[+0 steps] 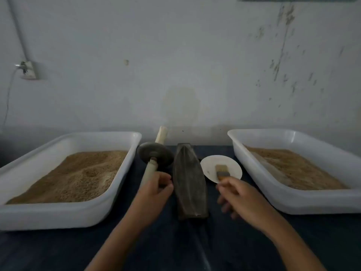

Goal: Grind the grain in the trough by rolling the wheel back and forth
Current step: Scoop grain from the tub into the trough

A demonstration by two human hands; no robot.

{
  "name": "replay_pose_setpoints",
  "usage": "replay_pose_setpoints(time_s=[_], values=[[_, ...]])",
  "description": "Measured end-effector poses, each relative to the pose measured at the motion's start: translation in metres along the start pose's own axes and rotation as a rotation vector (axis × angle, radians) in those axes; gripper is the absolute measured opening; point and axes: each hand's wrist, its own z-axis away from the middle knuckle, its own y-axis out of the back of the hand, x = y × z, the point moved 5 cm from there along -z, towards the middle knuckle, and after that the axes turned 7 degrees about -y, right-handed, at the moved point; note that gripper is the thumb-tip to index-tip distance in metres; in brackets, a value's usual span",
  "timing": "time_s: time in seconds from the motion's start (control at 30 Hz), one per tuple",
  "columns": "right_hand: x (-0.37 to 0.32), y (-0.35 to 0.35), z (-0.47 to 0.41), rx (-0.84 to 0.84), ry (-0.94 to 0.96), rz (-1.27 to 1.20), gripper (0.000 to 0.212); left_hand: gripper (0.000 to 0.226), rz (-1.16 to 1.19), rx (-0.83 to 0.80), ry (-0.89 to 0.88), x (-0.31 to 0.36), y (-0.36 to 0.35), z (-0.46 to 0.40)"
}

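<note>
Behind the dark surface (58, 251) rose a stained, pale wall, and on the surface stood two white tubs of grain, the left tub (48, 216) and the right tub (293, 200), with the dark boat-shaped trough (188, 180) between them. Grinding itself had not begun, by the look of it: the wheel (155, 155) stood outside the trough, just to its left, while the left hand (154, 187) gripped the near end of its pale axle (148, 171). The right hand (240, 196) pinched a small brush (221, 172) over a white dish (230, 163) just right of the trough. Whether any grain lay in the trough could not be told. Next, I judge, the brush must be put down and the wheel lifted across into the groove, a hand on each end of the axle
</note>
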Motion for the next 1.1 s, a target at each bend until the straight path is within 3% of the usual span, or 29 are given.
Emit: replay_pose_setpoints(time_s=[0.07,0.17,0.23,0.33,0.53,0.97,1.1], values=[[-0.003,-0.008,-0.032,0.092,-0.059,0.004,0.013,0.040,-0.027,0.031,0.138,-0.013,-0.013,-0.023],[-0.004,-0.028,-0.067,0.064,-0.140,0.039,0.031,0.059,-0.007,0.004,0.244,-0.029,-0.034,-0.047],[0.001,-0.038,-0.080,0.054,-0.177,0.042,0.038,0.052,0.021,0.046,0.283,-0.038,-0.038,-0.052],[0.000,-0.045,-0.089,0.056,-0.167,0.016,0.029,0.029,0.142,0.107,0.259,-0.039,-0.043,-0.060],[0.001,-0.043,-0.094,0.102,-0.139,0.027,0.019,0.025,0.040,0.196,0.224,-0.041,-0.043,-0.063],[0.017,-0.042,-0.115,0.073,-0.169,0.017,0.020,0.025,0.007,0.043,0.124,-0.050,-0.048,-0.087],[0.015,-0.034,-0.113,0.129,-0.148,0.003,0.036,0.020,0.076,0.004,0.143,-0.048,-0.049,-0.086]])
